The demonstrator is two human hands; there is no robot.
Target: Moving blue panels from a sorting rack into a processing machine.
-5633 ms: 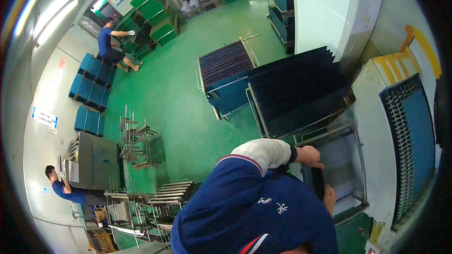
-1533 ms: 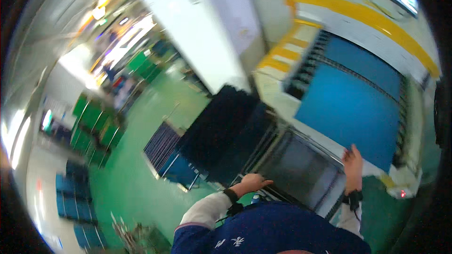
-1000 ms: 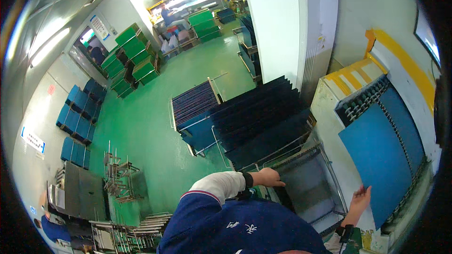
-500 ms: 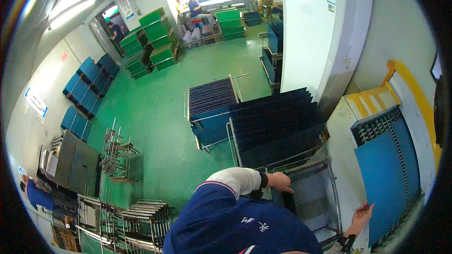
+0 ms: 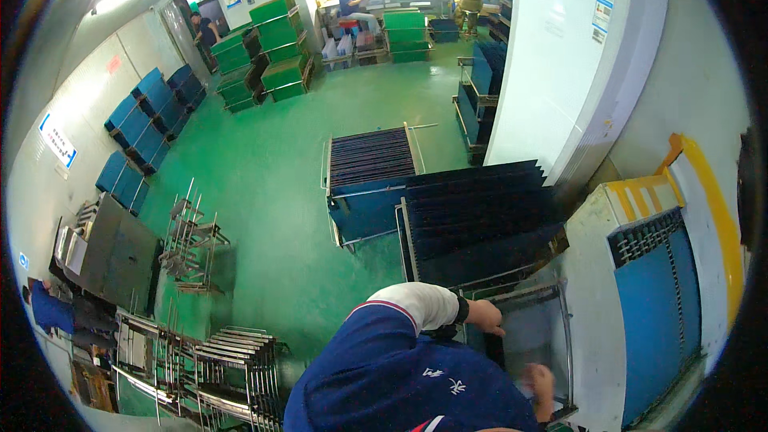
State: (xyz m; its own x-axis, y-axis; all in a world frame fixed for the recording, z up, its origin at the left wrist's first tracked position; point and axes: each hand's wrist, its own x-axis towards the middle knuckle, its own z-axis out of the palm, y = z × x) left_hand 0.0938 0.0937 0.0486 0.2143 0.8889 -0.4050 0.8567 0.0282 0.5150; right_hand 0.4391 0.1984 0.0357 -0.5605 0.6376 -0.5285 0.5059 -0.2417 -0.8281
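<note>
My left hand (image 5: 484, 318) is closed at the left side of a metal-framed rack (image 5: 566, 322), just above a narrow black edge (image 5: 494, 347). What its fingers hold, if anything, is hidden. Over the near part of the same rack is my right hand (image 5: 541, 388), smeared by motion, so its fingers cannot be read. Inside the rack's frame a greyish, see-through-looking surface (image 5: 528, 324) shows. To the right, a large blue panel (image 5: 656, 320) lies in the opening of a white machine, beside a row of dark rollers (image 5: 646, 238); neither hand touches it.
Beyond the rack stand racks of dark panels (image 5: 480, 224) and blue-sided panels (image 5: 368, 212). Bare metal racks (image 5: 232, 376) are at lower left. A white cabinet (image 5: 544, 72) rises behind. Green bins (image 5: 284, 76) and several people are farther off on the green floor (image 5: 264, 208).
My right hand has moved left, from the blue panel's edge to over the rack. My left hand stays at the rack's left side. The whole view has shifted slightly.
</note>
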